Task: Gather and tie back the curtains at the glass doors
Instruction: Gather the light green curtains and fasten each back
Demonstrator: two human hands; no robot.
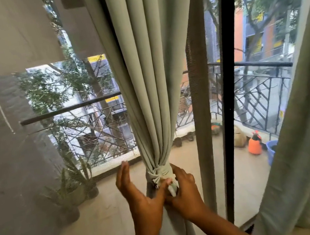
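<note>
**Already bunched: the middle curtain and its tie**

Now we see our middle curtain point(149, 77) gathered into tight folds in front of the glass doors point(79, 114), cinched low down by a tie point(161, 173) of the same pale green cloth, knotted on its left side. Below the tie the cloth hangs straight toward the floor between our forearms.

Our left hand point(140, 194) lies against the left side of the bundle with its fingers straight and spread wide, pointing up; only its thumb reaches across to touch the loose end of the tie. Our right hand point(181, 187) is curled round the right side of the bundle just under the knot, pinching that loose end with its fingers.

A dark door frame point(226, 92) stands just right of the bundle, with a strip of mesh screen point(200, 109) between them. A second curtain point(306, 132) hangs loose at the right edge. Beyond the glass we see a balcony railing point(70, 109), potted plants point(75, 185) at the left, and a blue bucket point(272, 151) beside an orange object at the right.
</note>
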